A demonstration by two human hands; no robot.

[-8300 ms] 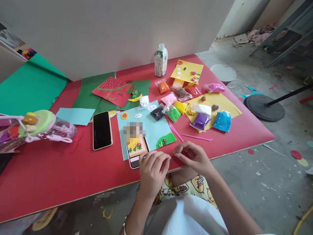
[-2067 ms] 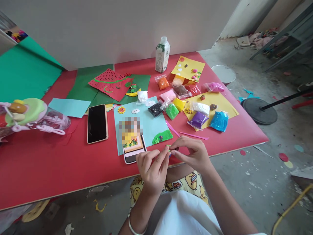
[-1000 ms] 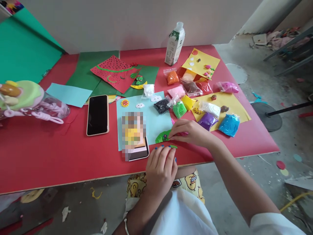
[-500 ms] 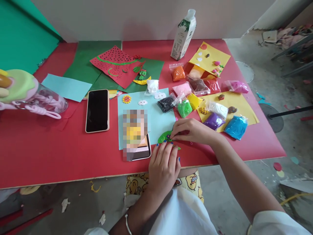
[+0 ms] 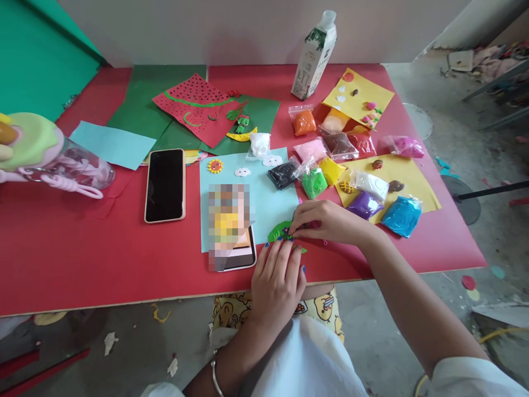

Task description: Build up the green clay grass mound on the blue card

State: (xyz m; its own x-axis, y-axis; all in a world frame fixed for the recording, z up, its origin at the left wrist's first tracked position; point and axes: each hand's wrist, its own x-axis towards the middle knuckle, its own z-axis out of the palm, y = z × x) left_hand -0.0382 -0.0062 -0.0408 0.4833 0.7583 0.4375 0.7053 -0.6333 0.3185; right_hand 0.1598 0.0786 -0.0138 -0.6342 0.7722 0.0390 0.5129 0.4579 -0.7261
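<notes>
A light blue sheet (image 5: pixel 273 201) lies before me with a sun (image 5: pixel 215 166) and two small white clouds on it. At its lower right corner is a green clay piece (image 5: pixel 278 230) with a tiny purple flower shape (image 5: pixel 286 231). My right hand (image 5: pixel 330 223) has its fingertips pinched together at the right end of the green piece; what they hold, if anything, is hidden. My left hand (image 5: pixel 279 275) rests flat, fingers stretched, its fingertips at the lower edge of that piece. Beside it, a phone with a blurred picture (image 5: pixel 235 261) overlaps the sheet.
Bags of coloured clay, among them green (image 5: pixel 313 182), black (image 5: pixel 283 173) and blue (image 5: pixel 401 216), lie right of the sheet. A carton (image 5: pixel 314 58) stands at the back. Another phone (image 5: pixel 165 186) and a clear cup (image 5: pixel 88 168) are left, a watermelon-patterned sheet (image 5: pixel 198 113) behind.
The view has shifted slightly. Both hands stay nearly in place at the green clay piece, and the purple flower shape shows a little more clearly beside the right fingertips.
</notes>
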